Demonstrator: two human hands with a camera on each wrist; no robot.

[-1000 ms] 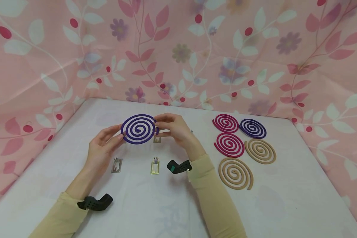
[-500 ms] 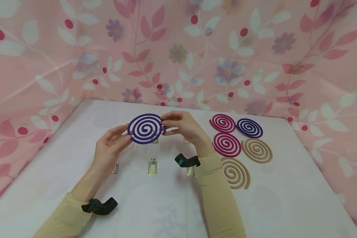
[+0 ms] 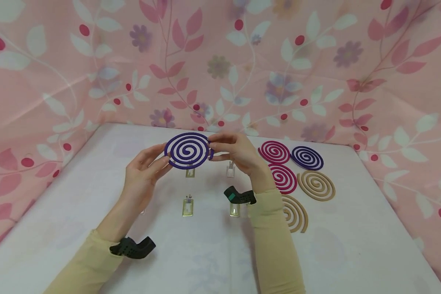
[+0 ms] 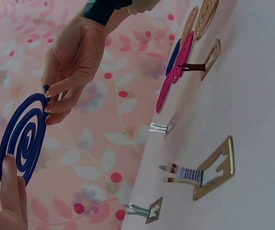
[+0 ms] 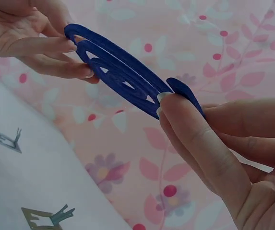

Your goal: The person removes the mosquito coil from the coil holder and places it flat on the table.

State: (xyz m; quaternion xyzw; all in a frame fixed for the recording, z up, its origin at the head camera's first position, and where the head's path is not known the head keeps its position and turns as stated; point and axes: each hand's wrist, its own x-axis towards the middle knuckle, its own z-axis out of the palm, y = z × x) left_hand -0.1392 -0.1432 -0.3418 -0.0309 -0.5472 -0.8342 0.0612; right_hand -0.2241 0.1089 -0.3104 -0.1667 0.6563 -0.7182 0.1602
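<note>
A dark purple mosquito coil (image 3: 187, 152) is held up above the white table, its flat face turned toward the head camera. The left hand (image 3: 142, 173) pinches the coil's left edge between thumb and fingers. At the opposite edge, the right hand (image 3: 242, 154) grips the coil near its outer tail. In the right wrist view the tail (image 5: 183, 91) stands slightly out of the plane of the other rings. Below the hands, small metal coil stands with raised prongs lie on the table, including a gold one (image 3: 188, 201) and a silver one (image 3: 230, 175).
On the right lie two pink coils (image 3: 275, 152), another purple coil (image 3: 307, 157) and two tan coils (image 3: 317, 185); the right arm partly covers some. More metal stands (image 3: 234, 210) sit around the right wrist. Pink floral cloth (image 3: 220, 69) rises behind the table.
Both hands have carried the purple coil rightward and slightly up, still holding it from both sides. The view has also shifted a little. The right forearm now covers more of the pink and tan coils.
</note>
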